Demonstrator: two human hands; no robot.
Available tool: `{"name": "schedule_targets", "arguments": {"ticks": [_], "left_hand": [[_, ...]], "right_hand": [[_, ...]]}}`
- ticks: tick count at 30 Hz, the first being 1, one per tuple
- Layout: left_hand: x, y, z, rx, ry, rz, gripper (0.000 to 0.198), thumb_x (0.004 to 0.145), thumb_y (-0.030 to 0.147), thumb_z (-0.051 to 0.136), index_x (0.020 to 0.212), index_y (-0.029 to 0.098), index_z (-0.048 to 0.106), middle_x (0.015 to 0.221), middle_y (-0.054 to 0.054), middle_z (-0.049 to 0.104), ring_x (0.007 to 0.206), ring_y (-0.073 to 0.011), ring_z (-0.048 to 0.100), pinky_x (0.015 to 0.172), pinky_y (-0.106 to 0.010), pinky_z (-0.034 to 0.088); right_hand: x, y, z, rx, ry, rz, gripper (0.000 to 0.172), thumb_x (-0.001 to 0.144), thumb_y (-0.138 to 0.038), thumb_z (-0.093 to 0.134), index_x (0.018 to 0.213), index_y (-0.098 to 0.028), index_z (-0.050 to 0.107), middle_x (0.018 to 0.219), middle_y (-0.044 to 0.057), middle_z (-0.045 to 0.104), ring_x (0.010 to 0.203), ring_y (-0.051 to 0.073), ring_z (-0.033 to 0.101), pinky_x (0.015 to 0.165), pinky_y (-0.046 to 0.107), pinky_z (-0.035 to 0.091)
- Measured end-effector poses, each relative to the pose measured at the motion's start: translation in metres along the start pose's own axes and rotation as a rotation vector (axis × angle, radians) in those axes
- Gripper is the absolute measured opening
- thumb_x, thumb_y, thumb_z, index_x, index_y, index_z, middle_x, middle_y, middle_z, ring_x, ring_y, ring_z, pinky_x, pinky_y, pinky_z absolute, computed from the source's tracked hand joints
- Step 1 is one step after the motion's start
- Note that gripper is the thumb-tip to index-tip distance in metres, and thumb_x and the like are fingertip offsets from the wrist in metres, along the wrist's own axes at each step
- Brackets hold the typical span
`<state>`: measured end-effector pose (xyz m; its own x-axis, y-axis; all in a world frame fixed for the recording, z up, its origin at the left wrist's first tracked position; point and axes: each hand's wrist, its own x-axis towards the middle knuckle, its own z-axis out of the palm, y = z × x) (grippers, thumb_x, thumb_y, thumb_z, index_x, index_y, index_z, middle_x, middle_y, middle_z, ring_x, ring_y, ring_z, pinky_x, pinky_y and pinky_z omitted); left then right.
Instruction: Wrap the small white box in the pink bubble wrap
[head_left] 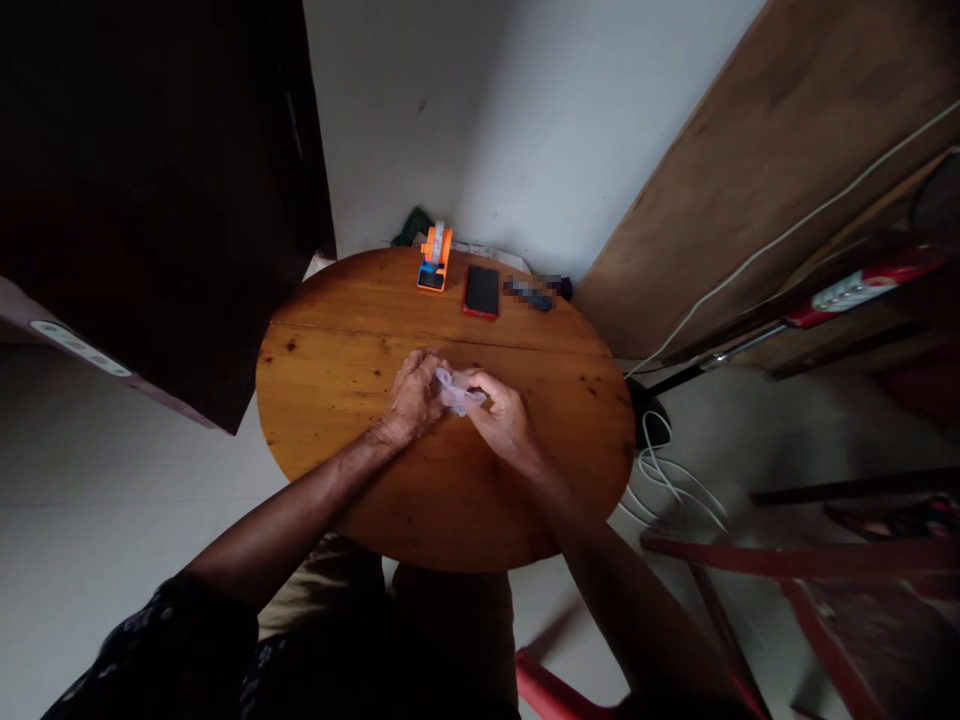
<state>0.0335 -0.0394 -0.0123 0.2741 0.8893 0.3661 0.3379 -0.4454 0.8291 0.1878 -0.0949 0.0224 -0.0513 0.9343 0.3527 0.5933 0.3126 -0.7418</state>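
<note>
A small, crumpled, translucent whitish piece (457,392), which looks like thin plastic, is between my two hands above the middle of the round wooden table (330,390). On its left side my left hand (418,392) has its fingers bent around the piece's edge. From the right, my right hand (501,408) pinches the other side between thumb and fingers. Both hands are closed on it and close together. Some fingertips are hidden behind the piece.
Toward the table's far edge are an orange tape dispenser (435,258), a phone with a red case (481,291) and a blurred dark object (531,293). A white wall rises behind. Looped white cable (664,475) and a red chair (795,560) are at right.
</note>
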Motion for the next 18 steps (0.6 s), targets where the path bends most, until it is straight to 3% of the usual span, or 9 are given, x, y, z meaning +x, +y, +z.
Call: {"name": "schedule_targets", "arguments": {"ticks": [4,8,11,14,18], "left_hand": [[0.003,0.004,-0.014,-0.038,-0.137,0.017,0.016,0.073,0.009,0.066,0.081,0.020,0.058,0.088,-0.003,0.061,0.086,-0.0188,0.061,0.083,-0.033,0.052],[0.003,0.012,-0.036,-0.083,-0.304,0.014,0.021,0.072,0.009,0.063,0.089,0.019,0.060,0.094,-0.003,0.060,0.089,-0.0179,0.059,0.082,-0.031,0.050],[0.001,0.013,-0.047,-0.085,-0.440,0.018,0.041,0.065,0.008,0.067,0.103,0.021,0.059,0.105,-0.003,0.058,0.093,-0.0180,0.058,0.082,-0.031,0.050],[0.000,0.004,-0.042,-0.088,-0.414,0.050,0.046,0.064,0.008,0.068,0.107,0.020,0.059,0.108,-0.004,0.057,0.092,-0.0175,0.057,0.080,-0.030,0.049],[0.000,-0.010,-0.024,-0.192,-0.290,0.098,0.041,0.065,0.010,0.067,0.105,0.019,0.059,0.106,-0.005,0.059,0.090,-0.0166,0.058,0.076,-0.027,0.048]], "right_hand": [[-0.010,0.006,0.005,0.012,0.025,-0.082,0.009,0.088,-0.026,0.056,0.083,-0.026,0.063,0.105,0.007,0.074,0.108,0.024,0.069,0.097,0.038,0.053],[-0.014,0.011,0.007,-0.033,0.032,-0.192,0.005,0.088,-0.024,0.057,0.088,-0.026,0.062,0.111,0.008,0.073,0.109,0.023,0.069,0.098,0.039,0.054],[-0.014,0.017,0.008,-0.049,0.069,-0.313,0.009,0.087,-0.019,0.057,0.092,-0.026,0.061,0.113,0.008,0.073,0.110,0.023,0.069,0.096,0.038,0.055],[-0.014,0.024,0.011,-0.060,0.085,-0.395,0.015,0.085,-0.016,0.058,0.096,-0.025,0.062,0.113,0.009,0.073,0.113,0.023,0.068,0.096,0.038,0.055],[-0.014,0.027,0.013,-0.062,0.092,-0.340,0.014,0.087,-0.017,0.057,0.096,-0.025,0.063,0.114,0.010,0.073,0.112,0.023,0.069,0.098,0.038,0.055]]}}
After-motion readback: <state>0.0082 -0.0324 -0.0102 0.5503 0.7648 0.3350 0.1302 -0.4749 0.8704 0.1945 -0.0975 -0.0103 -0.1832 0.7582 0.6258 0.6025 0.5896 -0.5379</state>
